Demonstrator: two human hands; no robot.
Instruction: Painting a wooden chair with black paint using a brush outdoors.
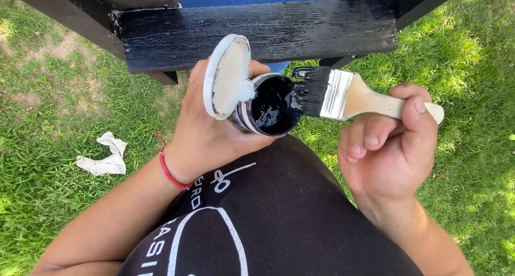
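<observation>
Head view: left hand [206, 139] grips small open paint jar [268, 107] plus lid [228, 75]; light, slippery, spillable. Right hand [389, 152] pinches stiff brush [343, 96] handle, bristles at jar mouth.

**Black Paint, White Lid, Green Grass**

A white lid [228, 76] and a small jar [268, 107] of glossy black paint are being shown. Black bristles, a silver ferrule and a pale wooden handle are being displayed by the brush [343, 95]. The wooden plank [257, 32] is being seen wet black. A red wristband [170, 171], a white rag [104, 157] and sunlit green grass [472, 83] are being shown.
</observation>
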